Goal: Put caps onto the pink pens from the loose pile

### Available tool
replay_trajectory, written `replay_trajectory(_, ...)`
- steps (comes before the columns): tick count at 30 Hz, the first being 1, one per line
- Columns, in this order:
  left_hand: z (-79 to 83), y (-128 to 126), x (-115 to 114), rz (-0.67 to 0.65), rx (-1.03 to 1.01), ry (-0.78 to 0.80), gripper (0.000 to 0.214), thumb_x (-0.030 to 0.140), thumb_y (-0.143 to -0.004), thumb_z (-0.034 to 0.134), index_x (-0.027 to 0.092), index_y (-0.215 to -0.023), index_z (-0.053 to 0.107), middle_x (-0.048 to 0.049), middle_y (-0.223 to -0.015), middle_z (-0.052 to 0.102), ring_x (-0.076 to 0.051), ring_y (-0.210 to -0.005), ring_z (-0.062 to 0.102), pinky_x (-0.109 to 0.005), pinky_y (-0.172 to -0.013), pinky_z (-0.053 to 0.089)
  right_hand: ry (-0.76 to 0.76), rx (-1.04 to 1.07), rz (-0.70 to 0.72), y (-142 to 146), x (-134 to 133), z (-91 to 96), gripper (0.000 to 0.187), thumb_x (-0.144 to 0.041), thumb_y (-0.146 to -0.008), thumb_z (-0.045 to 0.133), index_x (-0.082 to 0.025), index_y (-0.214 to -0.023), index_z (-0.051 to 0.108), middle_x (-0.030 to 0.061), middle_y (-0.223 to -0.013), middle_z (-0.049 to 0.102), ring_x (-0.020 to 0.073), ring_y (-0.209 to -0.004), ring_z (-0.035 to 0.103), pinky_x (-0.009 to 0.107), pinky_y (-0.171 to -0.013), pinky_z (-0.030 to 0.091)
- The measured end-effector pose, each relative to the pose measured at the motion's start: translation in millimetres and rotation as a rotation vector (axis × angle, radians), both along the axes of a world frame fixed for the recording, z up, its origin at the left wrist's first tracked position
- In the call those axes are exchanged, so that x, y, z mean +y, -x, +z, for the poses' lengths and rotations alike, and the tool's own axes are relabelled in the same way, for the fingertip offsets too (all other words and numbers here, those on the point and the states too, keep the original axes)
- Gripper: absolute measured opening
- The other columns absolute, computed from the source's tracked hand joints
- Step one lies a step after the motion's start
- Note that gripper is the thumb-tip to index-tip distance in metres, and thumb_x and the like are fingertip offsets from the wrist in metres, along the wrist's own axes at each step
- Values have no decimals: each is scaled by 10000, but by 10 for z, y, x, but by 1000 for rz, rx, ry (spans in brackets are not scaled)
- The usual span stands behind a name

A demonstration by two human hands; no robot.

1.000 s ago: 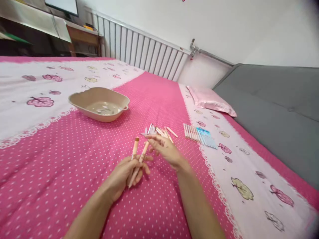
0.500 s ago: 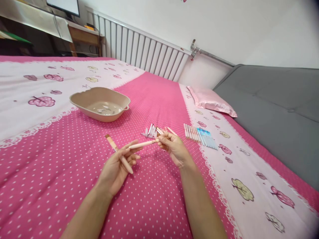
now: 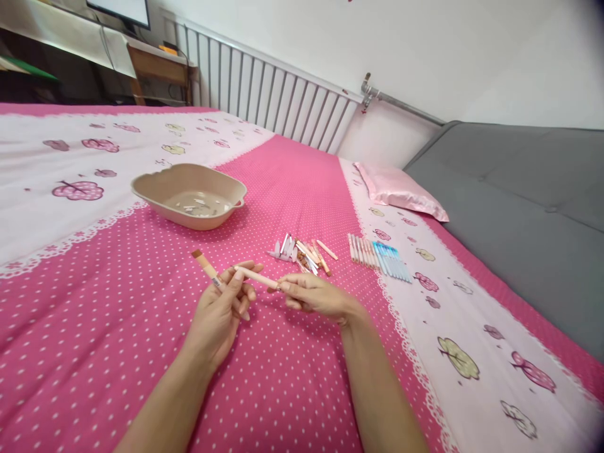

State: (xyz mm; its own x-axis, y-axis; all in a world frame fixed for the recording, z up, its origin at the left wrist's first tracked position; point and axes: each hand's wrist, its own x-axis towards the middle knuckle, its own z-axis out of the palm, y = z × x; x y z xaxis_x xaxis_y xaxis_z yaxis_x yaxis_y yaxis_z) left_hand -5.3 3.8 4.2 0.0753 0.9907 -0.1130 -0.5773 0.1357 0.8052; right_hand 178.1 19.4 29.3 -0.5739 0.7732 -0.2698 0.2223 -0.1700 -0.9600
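My left hand [image 3: 221, 314], closed, holds a pen-like stick [image 3: 206, 267] with a brown end and a tan and pink body, slanting across the palm. Its thumb and fingers also pinch one tip of a slim pale-pink pen barrel [image 3: 258, 277]. My right hand [image 3: 314, 296] is closed on the other end of that barrel, where a brown part shows by the fingertips. Fingers partly hide both pieces. Just beyond the right hand lies a loose pile of pen parts [image 3: 309, 253], pink, white, silver and brown.
A beige basin [image 3: 155, 198] with small whitish and grey pieces inside stands left on the pink dotted bedspread [image 3: 283, 390]. Rows of pink pens [image 3: 362, 250] and blue pens [image 3: 391, 261] lie to the right. Further back are a pink pillow [image 3: 396, 187] and a grey headboard [image 3: 519, 189].
The right hand has moved left and slightly down, closer to the left hand. The slim barrel now slopes down to the right, and more of the pile shows.
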Motion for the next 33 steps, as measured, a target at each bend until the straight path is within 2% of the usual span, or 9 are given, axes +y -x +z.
replay_trajectory(4,32,-2,-12,24,2,-8,289,228,-766,637,190,-1052,631,-58,-1012,653,-28,-494,461,-115,-352,354,16,-11,79,3,3,5,372,-469,-885,446,-138,-882,617,-87,-530,288,51,-436,210,219,-429,141)
replay_trajectory(7,37,2,-18,26,14,-33,289,254,-755,652,190,-1037,636,-52,-1022,655,-17,-469,443,-115,-347,345,-34,-32,49,2,6,13,352,-472,-875,461,-152,-835,600,-77,-542,318,60,-454,231,218,-440,161)
replay_trajectory(11,9,-6,-10,80,31,-28,271,293,-699,707,154,-927,661,-6,-806,661,-6,-418,406,-103,-324,303,-217,-131,0,15,7,19,316,-455,-866,476,-174,-799,604,-59,-570,360,76,-491,297,222,-475,221)
replay_trajectory(15,-51,-7,19,153,50,125,321,356,-607,768,127,-798,651,77,-442,473,-20,-338,321,-116,-284,259,-440,-306,-95,78,-16,19,286,-439,-851,502,-195,-748,611,-44,-561,405,97,-511,346,236,-497,243)
replay_trajectory(17,-83,2,34,175,72,157,342,390,-582,777,122,-742,638,88,-390,410,-25,-326,304,-121,-274,248,-529,-374,-163,117,-31,18,244,-398,-846,520,-202,-764,641,-39,-551,439,102,-516,370,237,-505,252)
replay_trajectory(20,-114,17,43,194,121,182,375,431,-574,770,104,-685,625,69,-414,448,-17,-323,293,-123,-261,225,-604,-407,-248,155,-44,26,173,-322,-825,560,-214,-832,694,-28,-584,524,110,-560,430,237,-547,294)
replay_trajectory(25,-65,18,23,170,117,157,343,399,-598,764,108,-721,631,80,-422,410,-18,-336,321,-107,-263,229,-594,-395,-337,143,-32,50,174,-302,-785,607,-210,-879,722,-16,-641,595,111,-581,459,240,-579,331)
replay_trajectory(30,35,7,-12,90,48,20,451,231,-614,763,209,-1039,613,28,-788,618,-6,-414,424,-96,-297,281,-541,-339,-328,94,-19,53,218,-353,-792,596,-200,-893,714,-31,-597,550,97,-537,420,230,-541,314)
replay_trajectory(33,20,-3,-15,52,83,6,370,248,-654,734,177,-1003,636,19,-729,604,-1,-406,396,-95,-306,260,-528,-341,-349,75,-17,47,231,-367,-787,594,-198,-892,712,-28,-591,548,99,-529,419,229,-522,303)
